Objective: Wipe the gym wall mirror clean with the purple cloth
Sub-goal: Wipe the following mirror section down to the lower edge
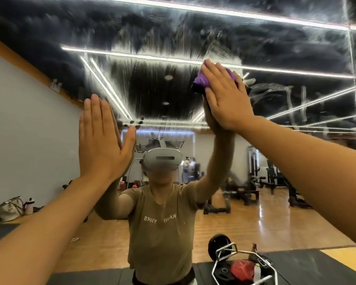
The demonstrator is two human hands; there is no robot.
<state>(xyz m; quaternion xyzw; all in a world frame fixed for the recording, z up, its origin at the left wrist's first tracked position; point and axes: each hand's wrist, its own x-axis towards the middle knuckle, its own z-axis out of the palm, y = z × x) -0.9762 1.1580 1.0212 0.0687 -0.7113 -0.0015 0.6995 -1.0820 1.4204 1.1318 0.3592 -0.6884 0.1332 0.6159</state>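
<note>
Two hands flat on mirror [275, 48], cloth [201, 81].

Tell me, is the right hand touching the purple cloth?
Touching. The head view shows the right hand laid flat over the cloth, pressing it to the mirror.

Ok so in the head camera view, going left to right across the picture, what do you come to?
Beige bag on the ledge → left hand flat against the mirror → headset in the reflection → purple cloth → right hand pressing the cloth to the glass.
</note>
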